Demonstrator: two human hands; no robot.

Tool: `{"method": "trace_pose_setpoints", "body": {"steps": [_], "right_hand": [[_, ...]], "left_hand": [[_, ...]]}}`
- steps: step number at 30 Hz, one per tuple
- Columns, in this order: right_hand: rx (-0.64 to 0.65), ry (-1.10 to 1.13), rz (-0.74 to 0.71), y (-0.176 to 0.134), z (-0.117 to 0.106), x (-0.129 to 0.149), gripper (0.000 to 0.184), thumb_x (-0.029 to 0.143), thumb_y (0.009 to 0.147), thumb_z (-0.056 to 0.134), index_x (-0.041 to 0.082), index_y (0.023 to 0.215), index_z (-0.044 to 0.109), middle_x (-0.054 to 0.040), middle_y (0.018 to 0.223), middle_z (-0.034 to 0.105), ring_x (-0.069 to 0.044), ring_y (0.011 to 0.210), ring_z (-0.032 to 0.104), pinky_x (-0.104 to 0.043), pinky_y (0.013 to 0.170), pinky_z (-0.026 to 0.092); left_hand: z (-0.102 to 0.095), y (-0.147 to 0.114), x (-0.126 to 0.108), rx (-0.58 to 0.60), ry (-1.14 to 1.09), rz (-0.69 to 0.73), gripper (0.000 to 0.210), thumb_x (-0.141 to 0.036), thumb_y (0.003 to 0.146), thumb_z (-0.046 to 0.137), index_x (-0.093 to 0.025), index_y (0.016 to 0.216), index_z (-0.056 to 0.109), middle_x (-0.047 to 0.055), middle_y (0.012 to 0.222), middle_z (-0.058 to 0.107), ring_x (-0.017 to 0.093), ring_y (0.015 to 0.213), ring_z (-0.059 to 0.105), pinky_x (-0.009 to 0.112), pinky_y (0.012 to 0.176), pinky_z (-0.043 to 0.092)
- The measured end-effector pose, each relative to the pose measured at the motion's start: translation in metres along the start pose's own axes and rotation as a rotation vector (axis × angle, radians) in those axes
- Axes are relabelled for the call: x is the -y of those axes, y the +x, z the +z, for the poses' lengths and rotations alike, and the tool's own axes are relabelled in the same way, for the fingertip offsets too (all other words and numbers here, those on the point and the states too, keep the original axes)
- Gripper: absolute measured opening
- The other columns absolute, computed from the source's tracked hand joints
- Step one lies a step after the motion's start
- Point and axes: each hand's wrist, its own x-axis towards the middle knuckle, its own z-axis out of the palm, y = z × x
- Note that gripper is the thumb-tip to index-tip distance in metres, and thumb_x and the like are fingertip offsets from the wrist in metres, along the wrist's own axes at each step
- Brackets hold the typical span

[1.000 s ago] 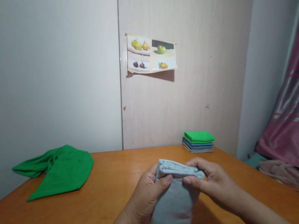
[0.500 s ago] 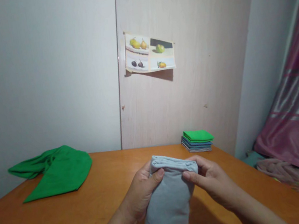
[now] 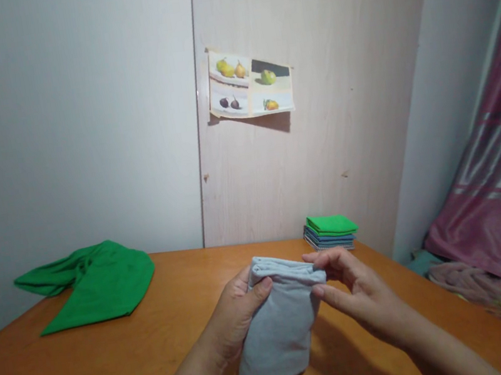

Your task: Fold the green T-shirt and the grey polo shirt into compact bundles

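Note:
A folded light grey cloth [image 3: 278,335] is held up in front of me, its rolled, layered edge at the top and its lower end just over the table. My left hand [image 3: 239,310] grips its left side, thumb on the front face and fingers behind. At the upper right corner is my right hand [image 3: 356,288], with the thumb against the front edge and the fingertips over the top fold. The cloth hides part of the left fingers.
On the orange-brown table [image 3: 164,359], a crumpled green cloth [image 3: 109,286] lies at the left. A stack of folded cloths [image 3: 330,225], bright green on top, sits at the back right. Behind stands a wall with a fruit picture [image 3: 248,83]; a pink curtain [image 3: 489,226] hangs at right.
My right hand has loosened at the cloth's upper right corner, its fingers moving up over the top fold. The left hand keeps its grip, and the cloth sits slightly higher in view.

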Motion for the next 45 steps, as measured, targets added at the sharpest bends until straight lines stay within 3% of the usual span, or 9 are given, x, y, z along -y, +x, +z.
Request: {"method": "trace_pose_setpoints", "body": {"steps": [3, 7, 14, 24, 27, 32, 35, 39, 45], "right_hand": [[0.069, -0.114, -0.058, 0.004, -0.010, 0.010, 0.024, 0.038, 0.085, 0.071, 0.023, 0.099, 0.059, -0.0105, 0.128, 0.062, -0.027, 0.122, 0.056, -0.043, 0.100, 0.047], [0.246, -0.216, -0.046, 0.008, -0.022, 0.021, 0.021, 0.040, 0.086, 0.070, 0.023, 0.090, 0.059, -0.0025, 0.099, 0.067, -0.020, 0.096, 0.061, -0.033, 0.088, 0.049], [0.324, -0.381, 0.007, 0.008, -0.033, 0.024, 0.023, 0.042, 0.085, 0.071, 0.026, 0.100, 0.064, 0.0007, 0.096, 0.067, -0.019, 0.091, 0.059, -0.028, 0.078, 0.046], [0.165, -0.302, 0.009, 0.005, -0.020, 0.012, 0.014, 0.032, 0.090, 0.063, 0.021, 0.081, 0.060, 0.0008, 0.079, 0.064, -0.016, 0.076, 0.057, -0.028, 0.070, 0.045], [0.126, -0.168, 0.026, 0.005, -0.016, 0.003, 0.019, 0.037, 0.088, 0.067, 0.021, 0.089, 0.058, 0.0009, 0.082, 0.061, -0.015, 0.077, 0.057, -0.027, 0.070, 0.045], [0.131, 0.072, 0.137, 0.007, -0.013, -0.003, 0.049, 0.048, 0.087, 0.069, 0.021, 0.125, 0.053, -0.0017, 0.092, 0.065, -0.017, 0.085, 0.062, -0.030, 0.074, 0.050], [0.181, 0.024, 0.110, 0.007, -0.012, 0.001, 0.034, 0.050, 0.092, 0.061, 0.019, 0.106, 0.066, -0.0039, 0.092, 0.068, -0.019, 0.086, 0.063, -0.031, 0.077, 0.050], [0.077, -0.090, 0.068, 0.007, -0.008, 0.002, 0.032, 0.049, 0.095, 0.057, 0.019, 0.092, 0.069, -0.0026, 0.081, 0.066, -0.017, 0.077, 0.060, -0.029, 0.071, 0.047], [0.055, 0.263, 0.159, 0.007, 0.007, -0.009, 0.034, 0.048, 0.089, 0.068, 0.020, 0.109, 0.062, -0.0040, 0.097, 0.068, -0.018, 0.090, 0.062, -0.030, 0.082, 0.049]], "left_hand": [[0.002, -0.001, 0.000, -0.003, 0.021, 0.000, 0.048, -0.035, 0.085, 0.077, -0.017, 0.128, 0.064, 0.014, 0.112, 0.073, 0.026, 0.092, 0.071, 0.034, 0.083, 0.053], [0.002, -0.002, 0.001, 0.007, 0.038, -0.024, 0.049, -0.036, 0.085, 0.077, -0.017, 0.129, 0.063, 0.014, 0.112, 0.073, 0.026, 0.091, 0.071, 0.035, 0.083, 0.053], [0.000, -0.001, 0.006, 0.014, 0.021, -0.036, 0.046, -0.035, 0.086, 0.075, -0.018, 0.127, 0.063, 0.013, 0.112, 0.073, 0.026, 0.092, 0.071, 0.036, 0.084, 0.053], [-0.005, 0.000, 0.001, 0.025, 0.041, -0.012, 0.044, -0.034, 0.087, 0.074, -0.016, 0.126, 0.063, 0.014, 0.110, 0.073, 0.025, 0.088, 0.072, 0.036, 0.082, 0.054], [-0.006, 0.000, 0.000, 0.022, 0.042, -0.013, 0.045, -0.033, 0.089, 0.072, -0.016, 0.129, 0.061, 0.015, 0.112, 0.072, 0.026, 0.090, 0.071, 0.037, 0.083, 0.054], [-0.006, 0.000, -0.001, 0.012, 0.047, -0.010, 0.043, -0.032, 0.092, 0.069, -0.016, 0.130, 0.059, 0.015, 0.115, 0.071, 0.026, 0.097, 0.070, 0.036, 0.086, 0.053], [-0.006, 0.000, 0.000, 0.018, 0.046, -0.008, 0.041, -0.032, 0.093, 0.068, -0.016, 0.129, 0.060, 0.015, 0.115, 0.071, 0.025, 0.096, 0.071, 0.036, 0.087, 0.053], [-0.005, 0.000, 0.001, 0.026, 0.034, -0.025, 0.038, -0.033, 0.091, 0.070, -0.015, 0.124, 0.062, 0.016, 0.114, 0.071, 0.026, 0.094, 0.071, 0.036, 0.085, 0.054], [-0.005, 0.001, -0.004, -0.066, -0.076, -0.024, 0.041, -0.033, 0.089, 0.072, -0.017, 0.125, 0.060, 0.015, 0.110, 0.073, 0.027, 0.091, 0.073, 0.041, 0.085, 0.056]]}}
